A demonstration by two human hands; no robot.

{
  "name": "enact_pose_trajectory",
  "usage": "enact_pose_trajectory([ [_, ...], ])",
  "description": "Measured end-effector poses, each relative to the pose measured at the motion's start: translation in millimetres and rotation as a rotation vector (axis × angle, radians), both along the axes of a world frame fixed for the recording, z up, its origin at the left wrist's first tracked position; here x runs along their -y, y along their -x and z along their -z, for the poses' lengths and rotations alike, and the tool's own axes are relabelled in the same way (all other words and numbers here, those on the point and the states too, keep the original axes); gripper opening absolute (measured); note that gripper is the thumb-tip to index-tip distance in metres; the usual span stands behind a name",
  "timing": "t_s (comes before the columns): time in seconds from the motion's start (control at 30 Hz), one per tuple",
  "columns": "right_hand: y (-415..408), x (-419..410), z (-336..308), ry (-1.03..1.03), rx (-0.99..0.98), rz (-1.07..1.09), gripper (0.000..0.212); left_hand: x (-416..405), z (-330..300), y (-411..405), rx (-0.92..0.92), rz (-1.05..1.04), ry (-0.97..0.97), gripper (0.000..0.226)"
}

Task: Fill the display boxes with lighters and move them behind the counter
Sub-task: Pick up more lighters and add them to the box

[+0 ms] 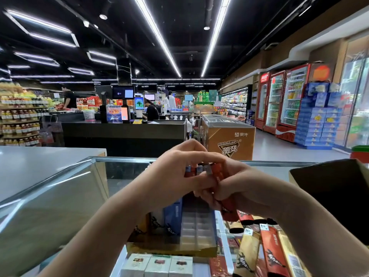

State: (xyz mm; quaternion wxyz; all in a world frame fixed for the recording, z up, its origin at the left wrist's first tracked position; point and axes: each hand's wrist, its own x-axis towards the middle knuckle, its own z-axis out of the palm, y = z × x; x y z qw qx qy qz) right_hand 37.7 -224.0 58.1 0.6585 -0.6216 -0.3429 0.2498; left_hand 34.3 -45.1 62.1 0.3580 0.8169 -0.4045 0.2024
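— Nearest the camera, what lies under the glass counter (60, 188)?

— Pale cartons (157, 265) at the bottom edge, seen through the glass counter top. To their right, long red and tan packs (271, 254) lie slanted.

— And the display box?

— A clear tray of small cells (197, 224) stands on the glass counter directly below the hands, with a blue box (172, 214) against its left side. Whether its cells hold anything I cannot tell.

— Where are the lighters?

— Above the glass counter, between both hands. The left hand (175, 176) curls its fingers over the silver tops of a red bunch of lighters (201, 170); the right hand (235, 186) wraps round the lower bodies of the bunch. Both grips are closed tight on them.

— Anything else by the counter?

— An open brown cardboard box (335, 188) sits at the right end of the glass counter. Beyond its far edge stand a gold freezer chest (229, 136) and a dark checkout desk (123, 132).
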Motion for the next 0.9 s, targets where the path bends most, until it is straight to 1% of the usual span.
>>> enact_pose_trajectory([
  [0.07, 3, 0, 0, 0.024, 0.006, -0.022, 0.07, 1, -1, 1, -0.012, 0.01, 0.035, 0.023],
  [0.13, 4, -1, -2, -0.02, 0.021, -0.004, 0.069, 0, -2, 2, -0.028, 0.02, 0.058, 0.019],
  [0.17, 4, -2, -4, -0.051, 0.028, 0.041, 0.068, -2, -3, 2, -0.035, 0.022, 0.077, 0.019],
  [0.23, -2, -3, -4, -0.033, 0.063, 0.256, 0.062, -4, -5, 0, -0.038, -0.01, 0.167, 0.018],
  [0.27, -7, -3, -2, 0.039, 0.108, 0.4, 0.057, -6, -5, -2, -0.027, -0.057, 0.227, 0.019],
  [0.33, -17, -2, 7, 0.296, 0.26, 0.631, 0.044, -11, -4, -8, 0.03, -0.203, 0.28, 0.027],
  [0.37, -21, -2, 13, 0.424, 0.33, 0.68, 0.043, -14, -3, -10, 0.07, -0.274, 0.248, 0.029],
  [0.4, -26, -3, 20, 0.522, 0.368, 0.684, 0.046, -16, -2, -11, 0.104, -0.33, 0.189, 0.03],
  [0.47, -32, -6, 31, 0.611, 0.342, 0.635, 0.055, -18, 0, -12, 0.122, -0.384, 0.055, 0.029],
  [0.5, -35, -8, 35, 0.619, 0.316, 0.616, 0.058, -18, 1, -12, 0.101, -0.387, 0.002, 0.028],
  [0.57, -38, -10, 39, 0.61, 0.306, 0.612, 0.057, -15, 1, -13, 0.054, -0.388, -0.071, 0.024],
  [0.67, -39, -10, 39, 0.592, 0.301, 0.602, 0.054, -7, -3, -18, 0.067, -0.449, -0.212, 0.016],
  [0.77, -37, -9, 38, 0.583, 0.296, 0.587, 0.056, 2, -9, -27, 0.087, -0.521, -0.373, 0.015],
  [0.9, -37, -9, 38, 0.579, 0.305, 0.582, 0.052, 6, -18, -35, 0.032, -0.555, -0.45, 0.014],
])
